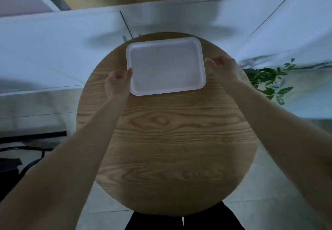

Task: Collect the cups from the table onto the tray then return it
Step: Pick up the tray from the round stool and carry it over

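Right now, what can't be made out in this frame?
- Cups: none in the head view; whether any exist off-frame is unknown.
- Right hand: touching the tray rim or just clear, too blurred to tell.
- Left hand: thumb on the rim; fingers beneath hidden.
- Table base: hidden by its top.

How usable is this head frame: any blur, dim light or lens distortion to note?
Head view: dim, bluish light; the background is smeared by motion blur; wide-angle bending stretches both forearms and curves the floor lines. The white tray and round wooden table stay readable, wood grain included. The left hand touches the tray's edge; the right hand sits at its right side, contact unclear.
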